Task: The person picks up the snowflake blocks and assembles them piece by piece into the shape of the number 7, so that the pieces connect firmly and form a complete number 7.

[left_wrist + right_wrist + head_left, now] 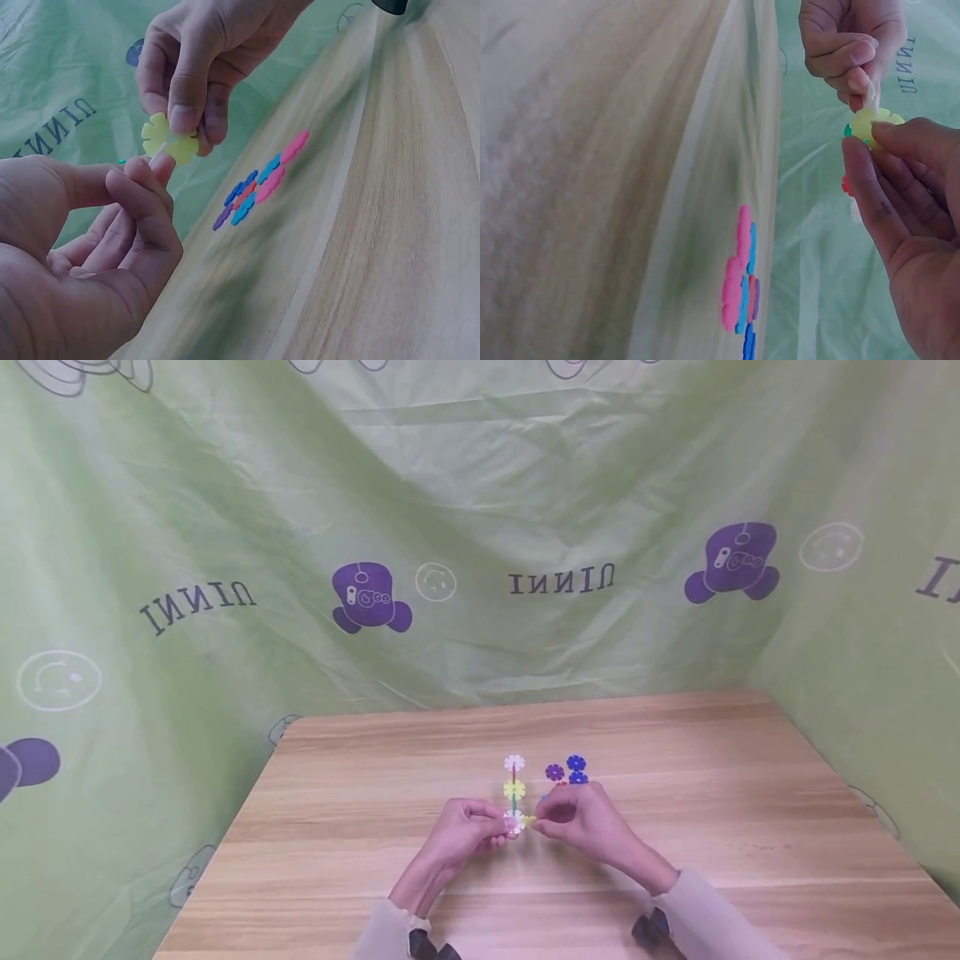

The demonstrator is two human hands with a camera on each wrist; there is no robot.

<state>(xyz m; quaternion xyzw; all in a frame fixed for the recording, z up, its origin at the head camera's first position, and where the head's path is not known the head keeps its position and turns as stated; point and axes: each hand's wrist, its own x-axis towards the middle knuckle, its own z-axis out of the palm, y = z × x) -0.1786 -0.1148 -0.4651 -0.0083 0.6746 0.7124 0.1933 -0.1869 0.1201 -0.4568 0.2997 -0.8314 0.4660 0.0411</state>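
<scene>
Near the middle of the table, my left hand pinches a white notched plastic disc between thumb and fingers. This disc is the near end of a chain: a green disc seen edge-on, a yellow disc, a red disc edge-on and a white disc at the far end. Between the thumb and fingers of my right hand is another yellow disc. Its edge meets the right side of the held white disc; how deep the slots engage is hidden by fingers.
Loose discs lie flat beyond my right hand: a purple one, blue ones, and pink ones and light-blue ones partly hidden in the head view. A green printed cloth hangs behind the wooden table.
</scene>
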